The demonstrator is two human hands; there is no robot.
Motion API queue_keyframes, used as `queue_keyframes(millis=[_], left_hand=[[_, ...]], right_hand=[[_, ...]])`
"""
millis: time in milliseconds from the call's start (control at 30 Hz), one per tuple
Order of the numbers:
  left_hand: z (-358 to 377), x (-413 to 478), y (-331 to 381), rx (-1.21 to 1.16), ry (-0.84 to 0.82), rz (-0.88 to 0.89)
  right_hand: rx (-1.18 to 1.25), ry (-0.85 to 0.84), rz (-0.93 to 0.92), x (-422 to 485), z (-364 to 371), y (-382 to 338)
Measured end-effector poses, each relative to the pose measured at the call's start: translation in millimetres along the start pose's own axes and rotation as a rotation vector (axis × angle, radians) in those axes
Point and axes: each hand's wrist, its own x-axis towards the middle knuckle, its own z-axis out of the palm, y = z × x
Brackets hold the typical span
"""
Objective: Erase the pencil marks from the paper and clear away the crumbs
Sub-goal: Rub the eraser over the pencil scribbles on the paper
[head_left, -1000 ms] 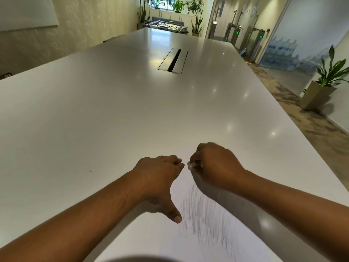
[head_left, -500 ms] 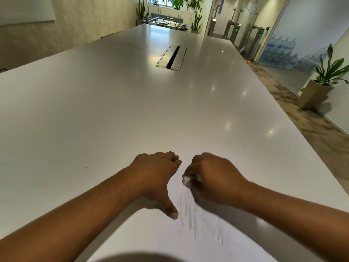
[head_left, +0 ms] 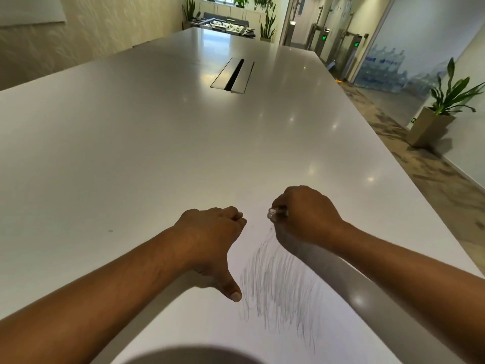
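Observation:
A white sheet of paper (head_left: 210,321) lies at the near edge of the white table (head_left: 162,153). Grey pencil marks (head_left: 278,282) cover its right part in long strokes. My right hand (head_left: 304,216) is closed around a small pale eraser (head_left: 273,213) and presses it on the paper just beyond the far end of the marks. My left hand (head_left: 212,235) rests on the paper to the left of the marks, its fingers curled and the thumb stretched back toward me. A few tiny dark crumbs lie between the hands.
A metal cable hatch (head_left: 233,76) is set in the middle of the table, far ahead. The table's right edge drops to a patterned floor with a potted plant (head_left: 443,109). A wall runs along the left.
My right hand has rubbed the eraser back toward me and then away again to the far end of the marks. My left hand has stayed on the paper.

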Motion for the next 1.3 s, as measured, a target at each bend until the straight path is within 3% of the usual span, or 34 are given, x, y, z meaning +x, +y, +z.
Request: queue_keyframes(millis=[200,367,533,700,900,1067,1233,1300], left_hand=[[2.8,-0.2,-0.5,-0.017,0.010,-0.006],[1.2,-2.4,-0.8,-0.011,0.018,-0.001],[3.4,-1.8,-0.6,-0.023,0.022,-0.005],[2.7,-2.9,-1.1,-0.025,0.036,0.000],[5.8,-1.3,-2.3,-0.029,0.054,0.008],[7.5,-5.8,-1.5,-0.137,0.054,-0.045],[10.0,-5.9,-3.0,-0.197,0.067,-0.047],[9.9,-6.0,-3.1,-0.201,0.056,-0.048]], right_hand=[[0.045,-0.042,-0.275,-39.1,1.8,-35.1],[0.041,0.016,0.028,4.2,3.0,1.9],[0.041,-0.009,-0.227,-23.0,4.5,-25.1],[-0.007,0.025,-0.011,7.4,3.8,-0.3],[0.057,-0.027,-0.297,-37.5,1.8,-37.4],[0.067,0.050,-0.098,-0.5,9.2,-19.9],[0.091,0.007,-0.290,-25.4,10.4,-43.9],[0.066,0.049,-0.222,-10.6,9.9,-34.8]])
